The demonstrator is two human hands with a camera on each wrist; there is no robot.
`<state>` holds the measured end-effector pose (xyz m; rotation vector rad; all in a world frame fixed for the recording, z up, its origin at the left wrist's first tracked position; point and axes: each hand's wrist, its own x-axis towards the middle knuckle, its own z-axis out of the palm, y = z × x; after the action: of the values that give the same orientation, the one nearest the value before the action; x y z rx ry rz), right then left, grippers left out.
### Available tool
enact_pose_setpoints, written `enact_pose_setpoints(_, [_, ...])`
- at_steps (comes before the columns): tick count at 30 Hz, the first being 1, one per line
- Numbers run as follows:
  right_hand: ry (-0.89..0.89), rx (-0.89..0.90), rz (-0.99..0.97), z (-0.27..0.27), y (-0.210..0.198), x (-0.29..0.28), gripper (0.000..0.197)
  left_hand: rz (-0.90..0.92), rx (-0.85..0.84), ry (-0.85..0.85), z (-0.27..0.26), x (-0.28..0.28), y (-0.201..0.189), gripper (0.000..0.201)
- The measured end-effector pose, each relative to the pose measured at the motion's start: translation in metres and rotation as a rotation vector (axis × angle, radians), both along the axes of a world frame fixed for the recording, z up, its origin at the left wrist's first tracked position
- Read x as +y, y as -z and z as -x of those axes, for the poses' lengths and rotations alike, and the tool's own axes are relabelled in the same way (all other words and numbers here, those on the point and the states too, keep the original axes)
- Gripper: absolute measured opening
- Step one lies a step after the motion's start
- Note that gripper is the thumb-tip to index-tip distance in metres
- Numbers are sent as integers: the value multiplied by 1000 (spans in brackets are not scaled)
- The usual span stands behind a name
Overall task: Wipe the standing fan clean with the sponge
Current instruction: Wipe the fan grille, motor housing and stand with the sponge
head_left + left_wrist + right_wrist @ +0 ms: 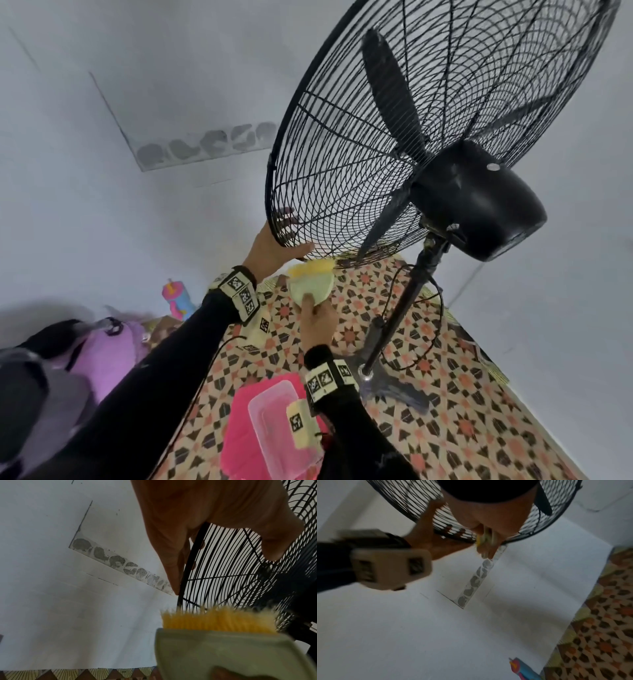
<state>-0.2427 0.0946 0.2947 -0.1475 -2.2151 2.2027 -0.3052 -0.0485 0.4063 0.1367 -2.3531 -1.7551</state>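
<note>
Left hand (274, 246) is bracing the fan guard (342, 192) while the right hand (317, 320) is working the sponge (310, 284) under its bottom rim.
Left grip is wrapping the rim, likely stopping wobble; right grip is pinching the sponge, bristly yellow face against the wires. Fingers behind the grille are hard to see; guard top is cropped.

Black standing fan (445, 144), tilted, round wire cage enclosing dark blades, bulky motor housing behind, slim pole down to a base on the patterned floor. Pale green sponge (310, 286) with fuzzy yellow face, pressed against the cage's bottom rim, yellow side toward the wires
</note>
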Motion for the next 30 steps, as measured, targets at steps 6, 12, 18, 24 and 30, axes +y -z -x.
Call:
enact_pose_setpoints(6, [-258,-458,58,44,1,-12,30,32,0,-13,-4,1,0,105])
enact_pose_setpoints(12, [-56,-271,196,2,-6,4,17,59,-4,-6,-3,3,-1,112])
enact_pose_setpoints(18, [-158,-333,5,2,10,2,32,42,4,-27,-4,2,6,111])
enact_pose_setpoints(24, [-63,-194,100,-9,-32,18,12,77,12,-26,-1,9,0,103])
enact_pose_setpoints(30, [-118,-226,-162,26,13,6,55,66,-6,-38,-11,9,3,102])
